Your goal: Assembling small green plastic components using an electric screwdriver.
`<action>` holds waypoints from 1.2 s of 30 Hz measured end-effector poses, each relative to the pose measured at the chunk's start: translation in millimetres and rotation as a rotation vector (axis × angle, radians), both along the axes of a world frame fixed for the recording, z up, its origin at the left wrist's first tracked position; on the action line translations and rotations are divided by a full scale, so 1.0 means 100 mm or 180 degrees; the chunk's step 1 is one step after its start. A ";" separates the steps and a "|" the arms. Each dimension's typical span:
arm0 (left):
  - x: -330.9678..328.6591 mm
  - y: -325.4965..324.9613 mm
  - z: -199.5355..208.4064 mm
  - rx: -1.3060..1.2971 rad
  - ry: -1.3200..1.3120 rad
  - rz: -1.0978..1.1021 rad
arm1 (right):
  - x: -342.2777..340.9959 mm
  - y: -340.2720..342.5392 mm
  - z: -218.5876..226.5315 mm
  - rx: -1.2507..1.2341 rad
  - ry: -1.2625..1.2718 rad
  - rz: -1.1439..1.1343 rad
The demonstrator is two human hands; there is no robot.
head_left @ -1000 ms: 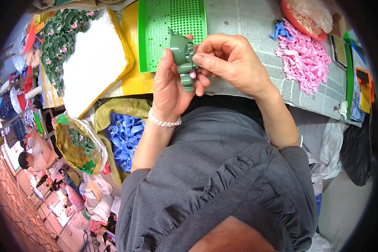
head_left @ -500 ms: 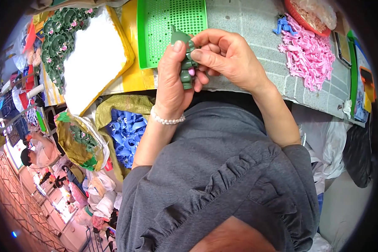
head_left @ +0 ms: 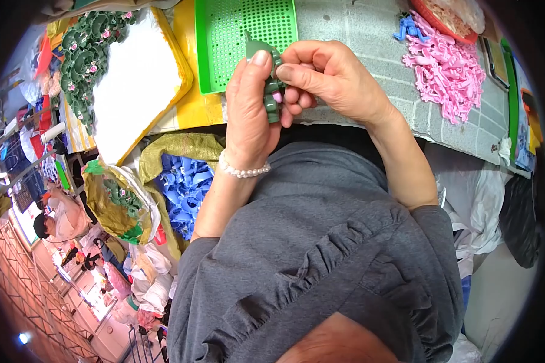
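Left hand (head_left: 248, 109) clasps glossy dark-green plastic figure (head_left: 272, 107), right hand (head_left: 339, 85) pinching edge (spot hidden); work seems midway, pink plastic pieces (head_left: 448, 75) loose.

The left hand (head_left: 248, 109) partly hides the green figure (head_left: 272, 107); the top edge crops the green tray (head_left: 224, 48)

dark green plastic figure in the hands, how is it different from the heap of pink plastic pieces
The dark green plastic figure is one item; the heap of pink plastic pieces is many. The figure is held in the left hand, with the right hand at its side; the heap lies on the grey tabletop. The figure is green with a small pink spot; the heap is pink. Both look plastic.
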State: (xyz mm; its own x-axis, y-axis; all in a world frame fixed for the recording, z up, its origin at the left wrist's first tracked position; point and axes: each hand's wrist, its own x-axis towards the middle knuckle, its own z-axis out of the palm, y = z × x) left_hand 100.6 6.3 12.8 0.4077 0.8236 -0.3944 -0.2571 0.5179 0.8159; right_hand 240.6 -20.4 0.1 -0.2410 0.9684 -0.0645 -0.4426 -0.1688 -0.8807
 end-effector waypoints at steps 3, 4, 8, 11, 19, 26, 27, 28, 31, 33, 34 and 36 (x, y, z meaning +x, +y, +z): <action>-0.02 0.01 -0.02 0.0028 0.0072 0.0037 | -0.08 -0.04 -0.02 -0.0026 0.0017 -0.0283; -0.03 0.02 -0.03 0.0031 0.0074 0.0034 | -0.12 -0.05 -0.01 -0.0049 -0.0064 -0.0508; -0.03 0.00 -0.03 0.0174 0.0213 0.0095 | -0.21 -0.09 0.01 -0.0160 -0.0133 -0.0754; -0.01 -0.02 0.00 0.0261 0.0367 0.0118 | -0.23 -0.11 0.00 -0.0235 -0.0183 -0.0900; -0.09 0.03 0.02 0.0401 0.0237 0.0100 | -0.11 -0.05 -0.02 0.0095 -0.0585 -0.1041; -0.08 0.01 0.03 0.0418 0.0323 0.0021 | -0.12 0.06 -0.09 0.0201 -0.1022 -0.0997; -0.09 0.01 0.01 0.0472 0.0311 0.0035 | -0.12 0.06 -0.09 0.0195 -0.1021 -0.0999; -0.09 0.01 0.00 0.0525 0.0298 0.0049 | -0.11 0.07 -0.09 0.0188 -0.1093 -0.0917; -0.09 0.01 -0.01 0.0529 0.0299 0.0017 | -0.09 0.06 -0.11 0.0208 -0.1255 -0.0840; -0.07 0.00 0.00 0.0497 0.0309 0.0039 | -0.09 0.06 -0.10 0.0235 -0.1346 -0.0843; -0.07 0.00 0.00 0.0470 0.0312 0.0067 | -0.10 0.05 -0.06 0.0108 -0.1155 -0.0876; -0.07 0.00 -0.01 0.0447 0.0278 0.0042 | -0.11 0.04 -0.02 -0.0025 -0.0963 -0.0909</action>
State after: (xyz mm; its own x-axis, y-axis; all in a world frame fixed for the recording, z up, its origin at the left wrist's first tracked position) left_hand 93.4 6.5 11.3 0.3656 0.8782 -0.3085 -0.1880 0.3943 0.8996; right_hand 229.8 -16.5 -1.7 0.0683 0.9928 -0.0987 -0.1941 -0.0838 -0.9774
